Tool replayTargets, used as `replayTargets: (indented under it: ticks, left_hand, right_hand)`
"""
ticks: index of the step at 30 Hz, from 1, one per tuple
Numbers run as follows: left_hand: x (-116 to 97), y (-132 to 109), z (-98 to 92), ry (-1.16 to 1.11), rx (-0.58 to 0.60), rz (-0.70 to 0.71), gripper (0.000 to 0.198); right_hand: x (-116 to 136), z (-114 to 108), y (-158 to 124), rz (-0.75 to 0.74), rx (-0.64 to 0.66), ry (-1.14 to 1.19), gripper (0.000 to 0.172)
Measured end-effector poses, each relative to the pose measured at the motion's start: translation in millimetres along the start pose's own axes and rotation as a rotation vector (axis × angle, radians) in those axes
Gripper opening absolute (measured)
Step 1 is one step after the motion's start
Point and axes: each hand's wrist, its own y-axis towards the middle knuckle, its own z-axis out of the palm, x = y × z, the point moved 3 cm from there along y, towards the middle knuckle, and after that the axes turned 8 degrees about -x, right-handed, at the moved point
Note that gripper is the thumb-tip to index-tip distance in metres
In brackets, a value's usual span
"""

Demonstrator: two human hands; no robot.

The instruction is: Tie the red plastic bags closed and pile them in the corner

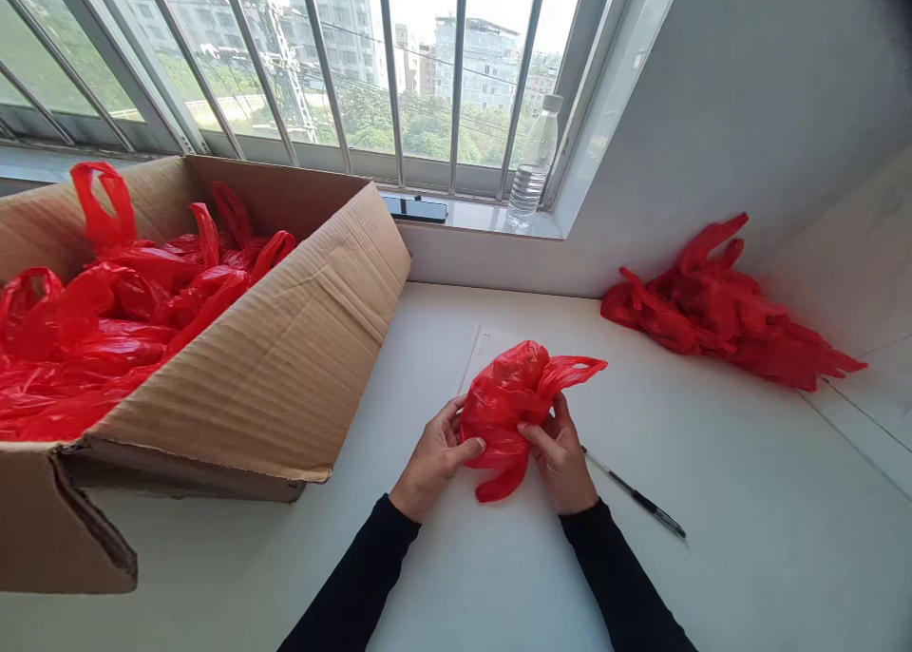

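Note:
A crumpled red plastic bag (509,400) sits on the white table (748,500) between both of my hands. My left hand (432,462) grips its left side, thumb pressed into the plastic. My right hand (562,457) pinches its right side near the bag's handles, which stick out to the right. A sheet of white paper (484,348) lies under the bag.
A large open cardboard box (285,357) full of loose red bags (121,300) stands at the left. A pile of folded red bags (727,310) lies at the right by the wall. A black pen (634,495) rests beside my right hand. A water bottle (533,163) and a dark phone (414,208) are on the windowsill.

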Motion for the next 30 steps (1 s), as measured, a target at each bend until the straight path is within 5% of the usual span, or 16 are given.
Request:
replayTargets:
  ticks: [6,12,18,25,30]
  left_hand:
    - [0,-4,-2.3,0.021,-0.040,-0.050,0.041]
    - [-8,-13,13.6,0.058,0.024,-0.096,0.065]
    - [-1,-7,7.3,0.094,-0.063,-0.052,0.050]
    - [-5,-18,21.4,-0.062,0.199,-0.090,0.049]
    - [0,-15,19.3,-0.110,0.056,-0.126,0.044]
  right_hand:
    - [0,3,-1,-0.012,0.035,-0.007,0.061]
    - [1,3,2,-0.026,0.071,-0.088,0.056]
    - [1,6,0,-0.058,0.067,-0.156,0.048]
    - [6,-4,1,-0.046,0.047,-0.143,0.019]
    - [2,-4,0,0.007,0.117,-0.153,0.020]
